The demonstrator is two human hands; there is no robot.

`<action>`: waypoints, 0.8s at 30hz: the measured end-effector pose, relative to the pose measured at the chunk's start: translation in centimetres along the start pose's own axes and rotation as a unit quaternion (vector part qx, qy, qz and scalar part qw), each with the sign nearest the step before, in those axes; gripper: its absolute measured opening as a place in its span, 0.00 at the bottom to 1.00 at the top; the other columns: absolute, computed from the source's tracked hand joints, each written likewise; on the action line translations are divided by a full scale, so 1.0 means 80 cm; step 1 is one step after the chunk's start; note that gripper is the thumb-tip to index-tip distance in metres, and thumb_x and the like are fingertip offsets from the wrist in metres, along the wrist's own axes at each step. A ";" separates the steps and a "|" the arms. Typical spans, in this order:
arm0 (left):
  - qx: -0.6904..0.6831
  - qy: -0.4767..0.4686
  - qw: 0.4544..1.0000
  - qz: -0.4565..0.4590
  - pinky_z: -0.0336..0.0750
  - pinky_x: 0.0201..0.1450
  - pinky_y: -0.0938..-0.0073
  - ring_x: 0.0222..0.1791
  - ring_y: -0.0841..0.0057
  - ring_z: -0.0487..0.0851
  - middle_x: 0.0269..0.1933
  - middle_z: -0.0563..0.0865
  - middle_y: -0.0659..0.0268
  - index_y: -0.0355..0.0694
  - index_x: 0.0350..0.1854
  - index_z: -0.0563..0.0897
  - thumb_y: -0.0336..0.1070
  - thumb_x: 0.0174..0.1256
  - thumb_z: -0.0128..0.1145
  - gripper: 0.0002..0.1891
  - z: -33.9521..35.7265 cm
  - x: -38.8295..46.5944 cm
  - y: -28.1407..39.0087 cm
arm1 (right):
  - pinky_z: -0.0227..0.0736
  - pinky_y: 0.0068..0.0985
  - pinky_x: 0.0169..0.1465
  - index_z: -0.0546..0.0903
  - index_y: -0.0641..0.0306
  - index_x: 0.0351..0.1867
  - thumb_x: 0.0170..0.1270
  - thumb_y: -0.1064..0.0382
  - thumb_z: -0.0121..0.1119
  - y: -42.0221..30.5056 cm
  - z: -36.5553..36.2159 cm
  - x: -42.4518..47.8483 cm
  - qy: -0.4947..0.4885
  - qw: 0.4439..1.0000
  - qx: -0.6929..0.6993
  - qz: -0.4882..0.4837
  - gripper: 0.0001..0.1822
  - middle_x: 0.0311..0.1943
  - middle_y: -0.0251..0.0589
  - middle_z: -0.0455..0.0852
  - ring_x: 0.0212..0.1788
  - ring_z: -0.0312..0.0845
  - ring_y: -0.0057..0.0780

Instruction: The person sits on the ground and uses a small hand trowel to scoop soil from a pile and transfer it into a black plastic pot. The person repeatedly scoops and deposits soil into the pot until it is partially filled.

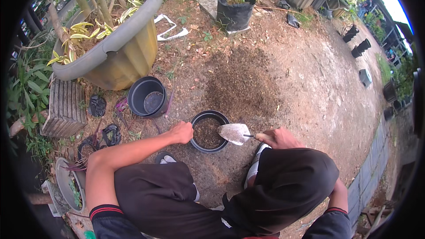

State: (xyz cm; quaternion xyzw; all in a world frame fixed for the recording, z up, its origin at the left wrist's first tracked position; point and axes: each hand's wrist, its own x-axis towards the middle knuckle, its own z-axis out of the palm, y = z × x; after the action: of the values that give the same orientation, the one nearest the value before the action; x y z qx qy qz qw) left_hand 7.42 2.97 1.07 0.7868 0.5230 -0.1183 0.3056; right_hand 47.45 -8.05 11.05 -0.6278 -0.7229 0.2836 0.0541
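Note:
My left hand grips the left rim of a black plastic plant pot, which stands on the ground before me. Dark, crumbly potting mix lies inside it. In my right hand is the wooden handle of a pointed trowel. Its pale, soil-smeared blade reaches over the pot's right rim, with the tip above the mix. Just beyond the pot spreads a loose heap of brown potting mix. A second black plastic pot, with a little soil on its bottom, leans slightly at the upper left.
A big grey-and-yellow planter with stems and variegated leaves stands at the upper left. Stacked ridged slabs and black plastic bags lie left. A black grow bag holds a plant at the back. Small black pots lie far right.

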 end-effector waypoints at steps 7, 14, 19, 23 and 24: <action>0.027 0.005 1.000 0.015 0.83 0.52 0.42 0.46 0.37 0.89 0.40 0.89 0.35 0.29 0.39 0.87 0.43 0.71 0.55 0.18 0.001 -0.004 -0.003 | 0.79 0.50 0.47 0.89 0.66 0.46 0.75 0.38 0.59 0.072 0.066 -0.067 -0.011 0.962 0.098 0.253 0.29 0.35 0.65 0.89 0.42 0.87 0.63; 0.012 0.006 1.000 -0.019 0.84 0.52 0.42 0.46 0.36 0.89 0.39 0.89 0.35 0.28 0.39 0.87 0.41 0.71 0.56 0.17 0.005 -0.007 0.000 | 0.79 0.50 0.46 0.89 0.67 0.46 0.75 0.38 0.60 0.104 0.140 -0.029 0.082 0.966 0.065 0.238 0.29 0.34 0.66 0.88 0.41 0.87 0.64; 0.019 -0.002 1.000 -0.007 0.83 0.52 0.42 0.46 0.36 0.89 0.40 0.89 0.34 0.27 0.41 0.86 0.42 0.74 0.54 0.18 -0.001 -0.006 0.003 | 0.76 0.50 0.41 0.89 0.70 0.42 0.74 0.38 0.61 0.143 0.135 0.026 0.128 0.969 0.077 0.195 0.30 0.27 0.65 0.85 0.34 0.85 0.62; 0.020 -0.014 1.000 0.000 0.82 0.53 0.42 0.46 0.34 0.87 0.41 0.88 0.34 0.26 0.42 0.83 0.42 0.76 0.51 0.19 -0.003 -0.005 0.001 | 0.73 0.47 0.37 0.89 0.71 0.40 0.74 0.39 0.63 0.145 0.135 0.020 0.150 0.965 0.105 0.185 0.30 0.23 0.63 0.83 0.29 0.84 0.57; 0.017 -0.017 1.000 -0.004 0.82 0.53 0.42 0.46 0.34 0.87 0.40 0.88 0.34 0.26 0.42 0.83 0.43 0.76 0.51 0.19 -0.003 -0.006 0.000 | 0.76 0.47 0.40 0.89 0.71 0.42 0.73 0.39 0.63 0.142 0.133 0.014 0.145 0.963 0.108 0.198 0.29 0.25 0.63 0.85 0.32 0.86 0.58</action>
State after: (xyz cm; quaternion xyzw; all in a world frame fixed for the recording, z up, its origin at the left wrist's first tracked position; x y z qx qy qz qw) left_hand 7.21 2.71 1.53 0.7879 0.5183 -0.1420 0.3008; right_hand 52.56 -10.04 -3.54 -0.7829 -0.5340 0.2711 0.1685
